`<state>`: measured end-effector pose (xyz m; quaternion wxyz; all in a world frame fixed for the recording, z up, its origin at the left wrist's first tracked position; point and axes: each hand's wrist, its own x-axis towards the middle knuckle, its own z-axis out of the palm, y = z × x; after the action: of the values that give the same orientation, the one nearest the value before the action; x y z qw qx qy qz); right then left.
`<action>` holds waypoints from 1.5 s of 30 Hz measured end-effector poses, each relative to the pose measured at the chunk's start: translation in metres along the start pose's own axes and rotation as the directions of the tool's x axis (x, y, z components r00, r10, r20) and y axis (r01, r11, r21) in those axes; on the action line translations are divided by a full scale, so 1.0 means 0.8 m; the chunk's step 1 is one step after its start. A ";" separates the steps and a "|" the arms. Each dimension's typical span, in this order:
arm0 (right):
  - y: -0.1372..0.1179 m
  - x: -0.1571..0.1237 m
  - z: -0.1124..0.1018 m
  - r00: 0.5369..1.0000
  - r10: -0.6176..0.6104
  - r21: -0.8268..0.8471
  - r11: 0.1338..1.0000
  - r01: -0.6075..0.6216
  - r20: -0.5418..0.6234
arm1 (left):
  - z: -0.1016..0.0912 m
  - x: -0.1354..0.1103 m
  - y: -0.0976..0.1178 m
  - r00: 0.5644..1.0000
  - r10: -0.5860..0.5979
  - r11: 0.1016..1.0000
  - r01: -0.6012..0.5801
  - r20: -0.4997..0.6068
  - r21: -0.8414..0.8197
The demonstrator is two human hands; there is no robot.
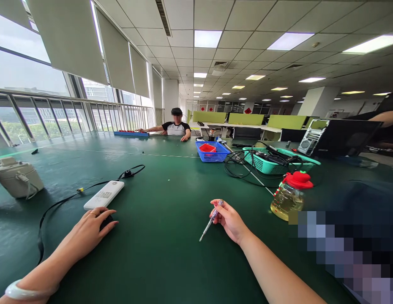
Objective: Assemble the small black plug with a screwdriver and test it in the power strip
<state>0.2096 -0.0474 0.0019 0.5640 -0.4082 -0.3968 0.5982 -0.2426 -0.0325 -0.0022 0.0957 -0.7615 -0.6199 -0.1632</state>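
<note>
My right hand (230, 219) is closed around a thin screwdriver (209, 223) with a clear handle, its metal tip pointing down-left just above the green table (167, 253). My left hand (91, 230) lies palm down with its fingers curled over a small dark object (106, 220) that I cannot make out. A white power bank (104, 195) with a black cable (57, 204) lies just beyond the left hand. A pale bracelet sits on my left wrist.
A bottle of yellow liquid with a red cap (290, 196) stands to the right. Beyond are a blue basket (212, 152), a teal basket of cables (269, 160), a computer case (336, 137) and a beige bag (17, 177). A person (176, 124) sits at the far end.
</note>
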 end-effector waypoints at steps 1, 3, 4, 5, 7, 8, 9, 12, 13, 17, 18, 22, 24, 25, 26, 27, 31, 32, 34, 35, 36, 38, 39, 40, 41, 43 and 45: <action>0.000 0.000 0.000 1.000 0.001 -0.001 1.000 -0.001 0.000 | 0.000 0.000 -0.001 1.000 0.002 1.000 -0.002 -0.003 -0.002; 0.001 0.000 0.000 1.000 0.003 -0.003 1.000 -0.003 -0.001 | 0.000 -0.001 -0.003 1.000 0.007 1.000 -0.007 -0.002 -0.007; 0.001 0.000 0.000 1.000 0.003 -0.004 1.000 -0.003 -0.002 | 0.000 -0.001 -0.004 1.000 0.010 1.000 -0.010 0.003 -0.009; 0.001 0.000 0.000 1.000 0.003 -0.004 1.000 -0.003 -0.003 | 0.000 -0.001 -0.006 1.000 0.015 1.000 -0.015 0.009 -0.009; 0.001 0.000 0.000 1.000 0.003 -0.003 1.000 -0.003 -0.004 | 0.000 -0.002 -0.008 1.000 0.023 1.000 -0.023 0.020 -0.005; 0.001 0.000 0.000 1.000 0.003 -0.002 1.000 -0.003 -0.004 | 0.000 -0.002 -0.008 0.999 0.026 1.000 -0.026 0.023 -0.002; 0.001 0.000 0.000 1.000 0.002 -0.002 1.000 -0.002 -0.003 | 0.000 -0.002 -0.008 0.999 0.028 1.000 -0.028 0.021 0.001; 0.001 0.000 0.000 1.000 -0.002 -0.003 1.000 0.002 -0.004 | -0.003 -0.003 -0.005 0.999 0.039 0.999 -0.039 0.003 0.002; 0.001 0.000 0.000 1.000 -0.004 -0.003 1.000 0.004 -0.005 | -0.004 -0.003 -0.003 0.999 0.042 0.999 -0.042 0.004 0.001; 0.000 -0.002 0.001 1.000 -0.008 -0.003 1.000 0.008 -0.002 | -0.009 -0.002 0.004 0.998 0.029 1.000 -0.029 0.052 -0.004; -0.001 -0.002 0.001 1.000 -0.007 -0.003 1.000 0.007 -0.001 | -0.010 -0.001 0.005 0.997 0.022 1.000 -0.022 0.069 -0.009; -0.002 -0.003 0.002 1.000 -0.008 -0.004 1.000 0.008 -0.003 | -0.011 -0.002 0.005 0.997 0.001 0.999 0.002 0.080 -0.038; -0.002 -0.002 0.001 1.000 -0.008 -0.006 1.000 0.008 -0.003 | -0.011 -0.003 0.004 0.998 -0.009 0.999 0.011 0.063 -0.043; -0.001 -0.002 0.001 1.000 -0.007 -0.006 1.000 0.007 -0.002 | -0.012 -0.003 0.004 0.998 -0.016 0.999 0.018 0.057 -0.042; -0.001 -0.001 0.001 1.000 -0.006 -0.006 1.000 0.006 0.000 | -0.013 -0.004 0.004 0.998 -0.025 0.999 0.027 0.053 -0.039; -0.001 -0.001 0.001 1.000 -0.006 -0.004 1.000 0.006 0.002 | -0.013 -0.004 0.005 0.998 -0.035 0.999 0.037 0.052 -0.036; 0.000 -0.001 0.001 1.000 -0.005 0.001 1.000 0.005 0.006 | -0.017 -0.005 0.009 0.995 -0.069 0.997 0.072 0.070 -0.037; 0.000 -0.001 0.001 1.000 -0.006 0.000 1.000 0.006 0.005 | -0.017 -0.005 0.010 0.995 -0.071 0.996 0.074 0.072 -0.039; 0.001 -0.001 0.001 1.000 -0.008 -0.003 1.000 0.008 0.004 | -0.016 -0.004 0.010 0.995 -0.068 0.997 0.071 0.067 -0.044; 0.001 -0.001 0.000 1.000 -0.009 -0.005 1.000 0.009 0.006 | -0.015 -0.004 0.010 0.996 -0.063 0.997 0.066 0.060 -0.047; 0.001 -0.001 0.000 1.000 -0.010 -0.006 1.000 0.010 0.006 | -0.014 -0.003 0.009 0.997 -0.059 0.997 0.062 0.054 -0.049; 0.001 -0.001 0.001 1.000 -0.011 -0.007 1.000 0.011 0.005 | -0.012 -0.003 0.007 0.997 -0.055 0.997 0.057 0.049 -0.052; 0.001 -0.001 0.001 1.000 -0.011 -0.006 1.000 0.011 0.003 | -0.011 -0.003 0.006 0.997 -0.053 0.997 0.055 0.053 -0.054; 0.001 -0.001 0.001 1.000 -0.012 -0.005 1.000 0.012 0.001 | -0.010 -0.003 0.005 0.997 -0.050 0.997 0.054 0.061 -0.057; 0.001 -0.001 0.001 1.000 -0.012 -0.003 1.000 0.012 0.001 | -0.009 -0.003 0.004 0.997 -0.047 0.997 0.051 0.069 -0.059; 0.001 -0.001 0.001 1.000 -0.013 -0.003 1.000 0.013 0.004 | -0.008 -0.003 0.003 0.996 -0.037 0.997 0.042 0.075 -0.068; 0.001 -0.001 0.001 1.000 -0.013 -0.006 1.000 0.013 0.005 | -0.006 -0.003 0.001 0.998 -0.030 0.996 0.035 0.064 -0.079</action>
<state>0.2082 -0.0483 0.0013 0.5656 -0.4058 -0.4026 0.5944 -0.2430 -0.0368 0.0016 0.0428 -0.7595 -0.6277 -0.1655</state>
